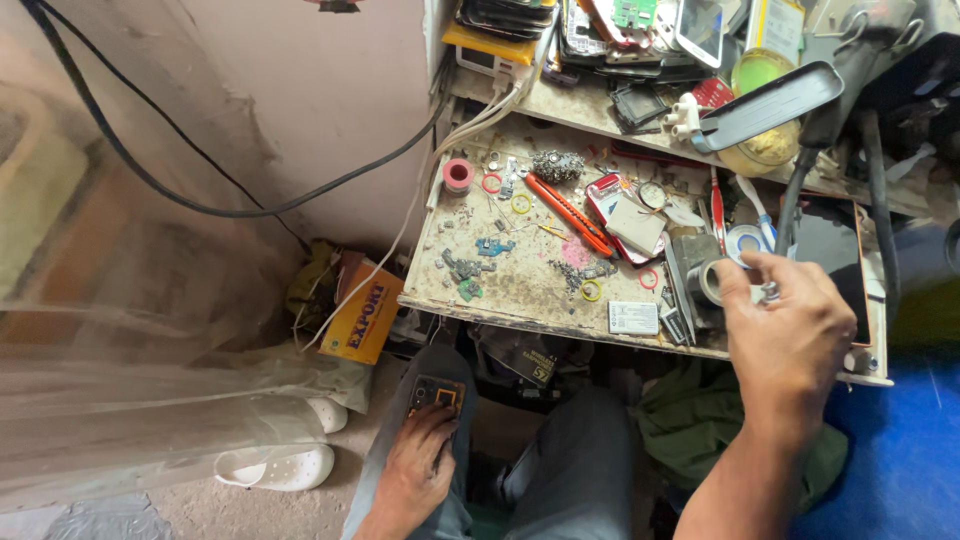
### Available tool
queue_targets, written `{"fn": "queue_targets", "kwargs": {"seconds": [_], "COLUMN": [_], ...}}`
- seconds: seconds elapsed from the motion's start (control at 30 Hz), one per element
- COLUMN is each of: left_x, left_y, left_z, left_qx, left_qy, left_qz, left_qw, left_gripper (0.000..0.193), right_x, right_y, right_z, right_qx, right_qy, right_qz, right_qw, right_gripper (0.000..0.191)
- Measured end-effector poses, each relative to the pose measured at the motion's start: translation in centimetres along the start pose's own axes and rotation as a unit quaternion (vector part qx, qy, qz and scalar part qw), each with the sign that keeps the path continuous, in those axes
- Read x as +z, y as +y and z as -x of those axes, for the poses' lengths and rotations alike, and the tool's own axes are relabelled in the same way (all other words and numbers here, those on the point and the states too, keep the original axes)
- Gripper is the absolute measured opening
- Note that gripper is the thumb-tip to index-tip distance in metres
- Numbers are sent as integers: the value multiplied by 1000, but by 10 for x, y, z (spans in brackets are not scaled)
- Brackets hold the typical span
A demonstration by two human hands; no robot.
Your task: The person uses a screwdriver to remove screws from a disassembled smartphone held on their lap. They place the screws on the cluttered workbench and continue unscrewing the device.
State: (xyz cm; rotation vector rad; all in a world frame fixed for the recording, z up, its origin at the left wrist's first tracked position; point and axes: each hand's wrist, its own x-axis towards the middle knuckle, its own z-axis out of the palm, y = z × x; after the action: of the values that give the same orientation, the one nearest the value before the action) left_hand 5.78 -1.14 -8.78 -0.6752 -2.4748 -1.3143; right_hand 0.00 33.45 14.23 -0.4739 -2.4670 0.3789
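Right hand grip: right hand (785, 335) raised over the bench's near right edge, thumb and fingertips pinched on a small metallic part (771, 292); what kind of part is too small to tell.
Left hand grip: left hand (418, 468) rests palm down on a small circuit board (436, 392) laid on the left knee, fingers pressing it flat, not curled round it.
At 9 o'clock of the right hand: grey tape roll (706, 281) touching or just beside the thumb, and a dark block behind it.
At 10 o'clock: red phone body (622, 215) with a pale slab on it, and an orange utility knife (568, 212) lying slantwise.
At 8 o'clock: white battery (634, 317) right at the bench edge (520, 318).
Far left of bench: pink tape roll (458, 174), loose rings, screws and chips scattered about.
At 12 o'clock: desk lamp head (768, 103) and its dark cables hanging close over the hand.
Risk, drop: the pinched part is tiny and sits above the edge; a slip would likely send it into the clutter or down to the floor.
Risk, knee: the board is only pressed, not gripped; a shift of the leg could slide it off.
Risk, sweep: wrist or forearm could nudge the battery over the edge.
Risk, blade: I cannot tell whether the knife is retracted; reaching left across it could cut.
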Motion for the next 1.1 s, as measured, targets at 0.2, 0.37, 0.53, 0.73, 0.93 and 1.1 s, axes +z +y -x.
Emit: {"fn": "queue_targets", "kwargs": {"seconds": [0.2, 0.37, 0.53, 0.73, 0.93, 1.1], "left_x": [-1, -2, -5, -8, -8, -9], "left_y": [-2, -1, 0, 3, 5, 4], "left_z": [-1, 0, -3, -5, -5, -6], "left_qx": [0, -2, -15, -19, -29, -23], "left_qy": [0, 1, -10, -13, -17, -11], "left_qz": [1, 3, 5, -2, 7, 12], "left_qw": [1000, 1000, 1000, 1000, 999, 1000], "left_gripper": [36, 35, 37, 34, 33, 33], "right_x": [13, 49, 74, 79, 81, 31], "right_y": [-37, -65, -89, -97, -71, -6], "right_z": [-6, -29, -42, -47, -45, -50], "right_qx": [-107, -129, -117, -99, -70, -107], "right_qy": [-45, -115, -201, -245, -225, -41], "right_qz": [-60, -43, 50, 111, 8, 33], "right_qw": [991, 984, 971, 958, 972, 993], "right_gripper": [17, 26, 29, 36, 32, 28]}}
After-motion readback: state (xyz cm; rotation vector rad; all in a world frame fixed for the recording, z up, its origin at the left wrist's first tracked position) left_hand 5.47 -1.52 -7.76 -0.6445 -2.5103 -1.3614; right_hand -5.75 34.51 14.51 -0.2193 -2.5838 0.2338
